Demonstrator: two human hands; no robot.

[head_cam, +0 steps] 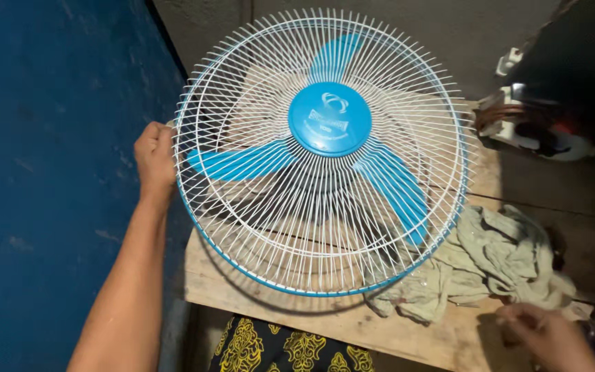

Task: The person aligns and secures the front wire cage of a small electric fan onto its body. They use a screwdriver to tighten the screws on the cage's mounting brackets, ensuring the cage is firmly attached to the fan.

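- The left hand is gripping the left rim of the fan; its fingers are curled shut around the white wire guard and its blue edge ring.
- The fan is standing tilted above the wooden board, with its round guard facing the camera. The three light blue blades and the blue round cap in the centre are showing through the wires.
- The right hand is staying low, to the lower right of the fan and well apart from it. Its fingers are bent loosely, but I cannot tell if they are holding something, because this corner is dark and blurred.
- A crumpled pale cloth is lying on the board, just beside the lower right edge of the fan, between the fan and the right hand.
- A white part with coloured wires is sitting to the right of the fan, near its upper edge.
- A blue wall is standing to the left of the fan.
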